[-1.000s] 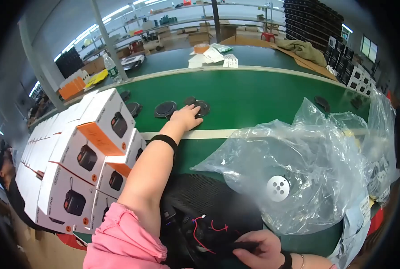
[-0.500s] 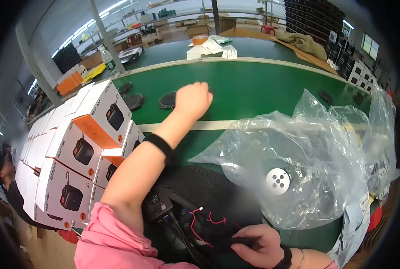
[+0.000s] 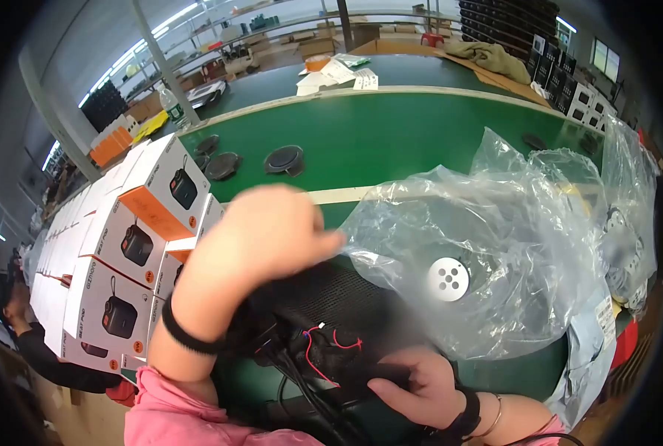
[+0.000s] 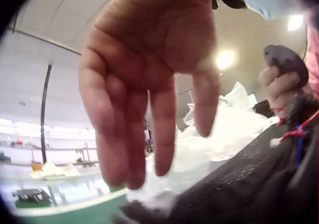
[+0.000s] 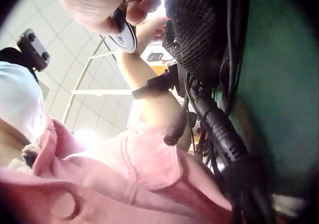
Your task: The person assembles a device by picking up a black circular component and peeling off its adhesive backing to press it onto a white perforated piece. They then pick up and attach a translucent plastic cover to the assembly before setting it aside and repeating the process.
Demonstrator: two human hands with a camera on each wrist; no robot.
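Observation:
My left hand (image 3: 272, 230), blurred, hovers over the left end of a black mesh-covered piece (image 3: 331, 297). In the left wrist view its fingers (image 4: 164, 134) hang nearly straight, holding nothing. Thin red wires (image 3: 313, 357) with a small white connector lie against the dark piece. My right hand (image 3: 424, 390), at the near right, pinches a dark rounded disc (image 4: 286, 64) between thumb and fingers. A light rim and a small mark show on that disc (image 5: 124, 37) in the right wrist view. Black cables (image 5: 217, 124) run beside the mesh.
Stacked white-and-orange boxes (image 3: 116, 305) stand at left. Round black speaker-like discs (image 3: 284, 159) lie on the green belt (image 3: 391, 141) beyond a pale rail. A clear plastic bag (image 3: 509, 282) spreads at right, with a white disc with holes (image 3: 448, 279) at it. Another person (image 3: 15, 312) is far left.
My left hand has lifted off the black discs on the belt and come back toward me over the mesh piece. The disc it touched no longer shows there. The right hand keeps its hold.

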